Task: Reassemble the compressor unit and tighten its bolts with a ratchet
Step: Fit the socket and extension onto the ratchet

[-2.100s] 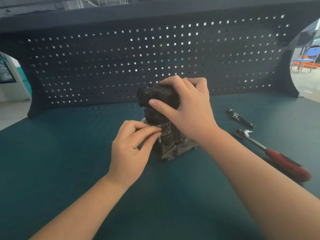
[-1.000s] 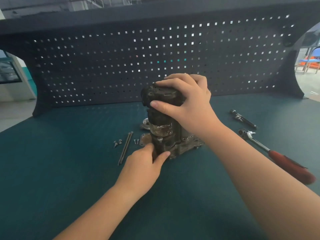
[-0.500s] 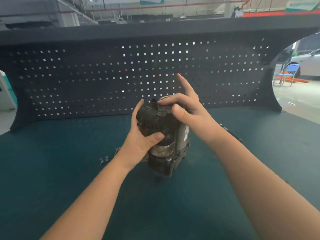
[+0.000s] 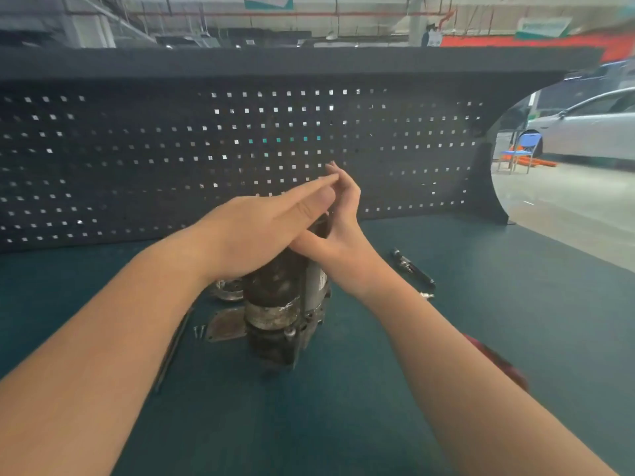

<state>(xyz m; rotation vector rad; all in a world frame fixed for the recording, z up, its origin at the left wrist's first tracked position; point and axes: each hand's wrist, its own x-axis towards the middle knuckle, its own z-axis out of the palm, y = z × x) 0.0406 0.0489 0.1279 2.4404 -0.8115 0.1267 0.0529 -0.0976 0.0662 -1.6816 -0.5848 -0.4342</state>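
Note:
The dark, rusty compressor unit point(image 4: 281, 304) stands upright on the green bench mat point(image 4: 343, 424). My left hand point(image 4: 261, 231) lies flat over its top with the fingers straight, hiding the upper end. My right hand point(image 4: 340, 231) is at the top's right side, fingers stretched upward and thumb against my left hand. The ratchet's red handle point(image 4: 494, 359) shows partly behind my right forearm. Two long bolts point(image 4: 171, 352) lie beside my left forearm, with small screws point(image 4: 198, 331) close by.
A rusty flat plate point(image 4: 225, 326) and a round metal part point(image 4: 228, 290) lie just left of the unit. A black extension bar point(image 4: 412, 269) lies to the right. A dark pegboard wall point(image 4: 137, 149) closes the back of the bench.
Half a second ago both hands gripped the unit's top. Now their fingers are straightened, and my left palm lies over the top. The view has tilted upward.

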